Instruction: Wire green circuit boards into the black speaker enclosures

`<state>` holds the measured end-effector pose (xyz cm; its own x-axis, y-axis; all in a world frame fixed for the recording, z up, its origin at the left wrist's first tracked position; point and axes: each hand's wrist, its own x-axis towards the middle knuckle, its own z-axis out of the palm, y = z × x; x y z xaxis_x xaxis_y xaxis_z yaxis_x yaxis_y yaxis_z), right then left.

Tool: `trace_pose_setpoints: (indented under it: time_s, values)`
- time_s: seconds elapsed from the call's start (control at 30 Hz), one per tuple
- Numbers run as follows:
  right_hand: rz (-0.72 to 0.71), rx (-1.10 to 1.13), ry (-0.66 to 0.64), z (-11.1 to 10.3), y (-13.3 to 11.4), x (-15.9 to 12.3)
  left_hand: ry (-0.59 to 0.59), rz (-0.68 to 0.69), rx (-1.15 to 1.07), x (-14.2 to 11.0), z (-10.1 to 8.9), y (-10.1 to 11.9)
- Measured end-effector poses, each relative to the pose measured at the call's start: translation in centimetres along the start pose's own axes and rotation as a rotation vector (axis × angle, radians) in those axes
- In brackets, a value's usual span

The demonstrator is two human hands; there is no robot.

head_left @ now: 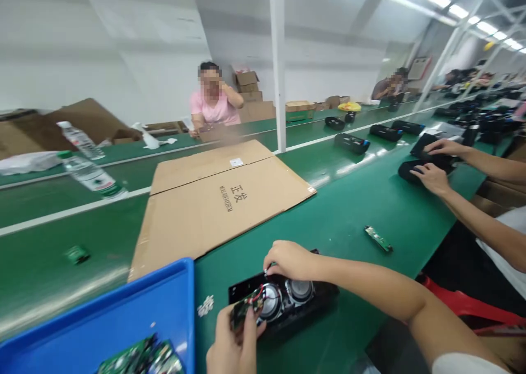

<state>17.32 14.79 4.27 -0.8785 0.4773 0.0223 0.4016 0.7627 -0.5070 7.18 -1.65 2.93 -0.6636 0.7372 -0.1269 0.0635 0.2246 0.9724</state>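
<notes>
A black speaker housing (283, 303) with two round silver speaker drivers lies on the green belt in front of me. My left hand (232, 346) is closed on a small green circuit board (245, 307) with red wires, held over the housing's left end. My right hand (290, 259) is curled with fingertips pinched at the housing's upper edge, over something too small to make out.
A blue bin (123, 319) with several green circuit boards sits at the lower left. A flattened cardboard sheet (222, 199) lies beyond. A loose board (378, 239) lies to the right. A co-worker's hands (431, 168) handle black parts at the right. Water bottles (88, 171) stand left.
</notes>
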Motion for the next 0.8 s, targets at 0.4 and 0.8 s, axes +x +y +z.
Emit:
trace_pose_setpoints:
  time_s: [0.4,0.8]
  values:
    - [0.123,0.489,0.118,0.4,-2.4,-7.4,-0.044,0.002,-0.011,-1.2,0.5,1.6]
    - [-0.137,-0.215,0.493,4.6,-4.2,-7.3,-0.215,0.055,0.137,-1.0,0.9,0.6]
